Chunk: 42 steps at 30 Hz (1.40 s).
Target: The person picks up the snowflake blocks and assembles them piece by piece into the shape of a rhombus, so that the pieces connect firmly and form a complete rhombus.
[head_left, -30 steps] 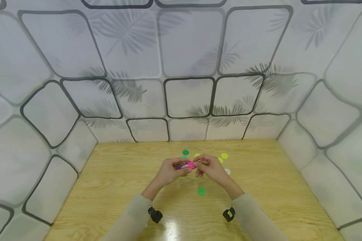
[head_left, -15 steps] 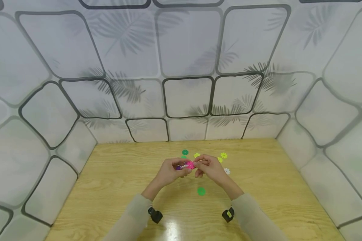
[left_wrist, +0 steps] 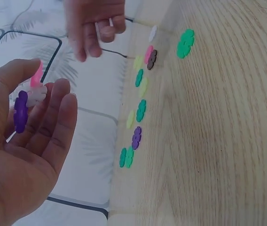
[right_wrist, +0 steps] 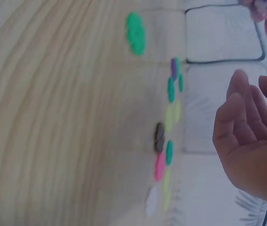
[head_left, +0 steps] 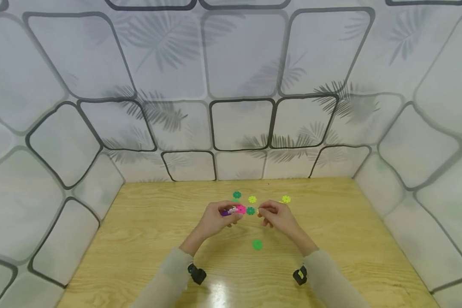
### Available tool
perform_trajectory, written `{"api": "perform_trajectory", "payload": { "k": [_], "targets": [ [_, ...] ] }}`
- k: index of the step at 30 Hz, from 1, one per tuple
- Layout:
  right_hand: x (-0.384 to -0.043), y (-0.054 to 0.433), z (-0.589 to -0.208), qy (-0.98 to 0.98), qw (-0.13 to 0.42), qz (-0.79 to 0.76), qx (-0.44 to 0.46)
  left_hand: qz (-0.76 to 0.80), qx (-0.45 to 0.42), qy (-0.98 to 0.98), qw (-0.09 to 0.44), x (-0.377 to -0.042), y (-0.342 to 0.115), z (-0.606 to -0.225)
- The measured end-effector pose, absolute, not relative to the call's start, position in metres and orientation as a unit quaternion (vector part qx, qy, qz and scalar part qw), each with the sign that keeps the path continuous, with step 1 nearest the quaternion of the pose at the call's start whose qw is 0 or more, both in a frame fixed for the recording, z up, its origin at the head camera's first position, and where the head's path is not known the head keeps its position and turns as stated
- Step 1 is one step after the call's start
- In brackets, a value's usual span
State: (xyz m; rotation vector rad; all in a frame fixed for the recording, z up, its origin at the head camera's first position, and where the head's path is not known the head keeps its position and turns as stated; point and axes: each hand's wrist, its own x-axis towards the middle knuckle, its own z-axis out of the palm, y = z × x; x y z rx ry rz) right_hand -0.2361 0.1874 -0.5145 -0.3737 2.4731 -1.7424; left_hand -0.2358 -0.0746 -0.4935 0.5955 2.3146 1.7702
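My left hand (head_left: 213,220) grips a small chain of joined plastic snowflake discs above the table. In the left wrist view, the purple disc (left_wrist: 20,112) faces the palm side, the white disc (left_wrist: 38,95) sits in the middle, and the pink disc (left_wrist: 36,73) lies under the thumb. A short way to the right hovers my right hand (head_left: 280,217), apart from the chain. Its fingers (right_wrist: 241,115) are loosely bent with nothing between them. On the table between the two hands, a dark green disc (head_left: 250,211) shows.
Loose snowflake discs lie scattered on the wooden table (head_left: 146,239). A bright green disc (head_left: 257,244) lies nearest the person; yellow discs (head_left: 286,199) are farther back. The left wrist view also shows a brown disc (left_wrist: 152,60) and a white one (left_wrist: 153,33). Patterned walls (head_left: 242,124) surround the table.
My right hand has let go of the pink disc and moved right, uncovering the dark green disc. The left hand keeps its hold on the chain, with the pink disc slightly turned.
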Motion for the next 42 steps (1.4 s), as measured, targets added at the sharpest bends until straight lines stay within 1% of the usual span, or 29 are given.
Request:
{"api": "perform_trajectory", "payload": {
  "k": [6, 13, 22, 32, 42],
  "targets": [
    [-0.239, 0.208, -0.531, 0.848, 0.004, -0.517, -0.113, 0.595, 0.195, 0.775, 0.082, -0.236, -0.075, -0.491],
    [-0.243, 0.222, -0.544, 0.886, -0.01, -0.456, -0.08, 0.598, 0.205, 0.771, 0.084, -0.236, -0.075, -0.49],
    [-0.247, 0.229, -0.565, 0.908, 0.017, -0.412, -0.076, 0.606, 0.204, 0.764, 0.085, -0.238, -0.076, -0.49],
    [-0.247, 0.228, -0.569, 0.905, 0.03, -0.418, -0.072, 0.618, 0.205, 0.753, 0.093, -0.239, -0.077, -0.491],
    [-0.249, 0.227, -0.566, 0.911, 0.022, -0.401, -0.088, 0.621, 0.201, 0.752, 0.092, -0.241, -0.08, -0.493]
  ]
}}
